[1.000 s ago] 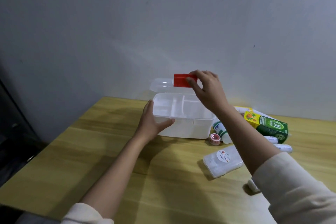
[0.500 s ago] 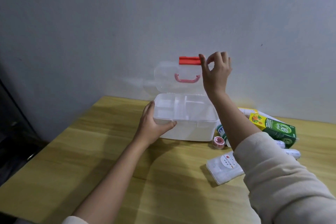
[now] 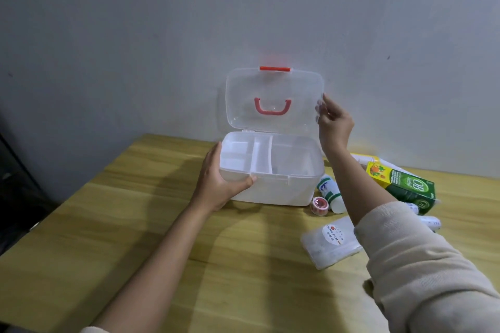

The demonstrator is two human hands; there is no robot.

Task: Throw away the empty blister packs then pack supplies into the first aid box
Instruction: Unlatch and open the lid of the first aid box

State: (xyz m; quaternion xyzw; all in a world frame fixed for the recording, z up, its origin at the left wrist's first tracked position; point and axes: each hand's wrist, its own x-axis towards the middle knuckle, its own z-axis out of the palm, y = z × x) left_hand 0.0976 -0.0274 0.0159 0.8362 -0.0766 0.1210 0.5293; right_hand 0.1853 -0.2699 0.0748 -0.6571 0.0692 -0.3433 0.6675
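First aid box (image 3: 281, 189) open, both hands on it.
Left hand (image 3: 219, 180) grips its 9 o'clock corner; right hand (image 3: 334, 123) pinches the upright lid (image 3: 273, 101) at 3 o'clock; tape roll (image 3: 320, 205) and green carton (image 3: 405, 186) lie at the box's 4 o'clock.

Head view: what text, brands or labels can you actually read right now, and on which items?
"CLING FILM": round white sticker on the clear flat plastic packet; the smaller print under it is too small to read.
"OB herbal": green and yellow carton, on its top face; "OB" repeats on its end; the fine print is unreadable.
White bottle with a blue and green label: lettering too blurred to read.
Translucent white first aid box: no text visible.
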